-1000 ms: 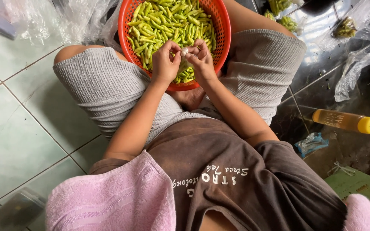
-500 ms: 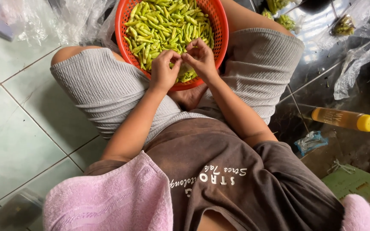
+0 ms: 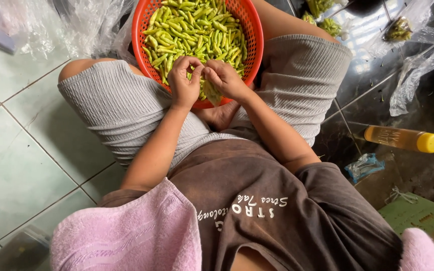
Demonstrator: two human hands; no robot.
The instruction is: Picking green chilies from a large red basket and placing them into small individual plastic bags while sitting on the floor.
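Head view: the person sits on the tiled floor (image 3: 21,165) with an orange basket (image 3: 249,30) between the knees, filled with green chili peppers (image 3: 192,30). Both hands meet over the basket's near rim. The left hand (image 3: 184,83) has its fingers (image 3: 193,64) curled and pinched closed toward the right hand (image 3: 227,80), whose fingers (image 3: 212,73) pinch back — the 2 sets of fingertips touch around something too small to make out. A green pepper (image 3: 212,94) hangs just under the right hand, by the rim; whether that hand grips it cannot be told. A pink towel (image 3: 136,236) drapes over the shoulders. To the right, on the dark floor, lies a bottle with a yellow cap (image 3: 403,139), near a crumpled plastic bag (image 3: 418,65).
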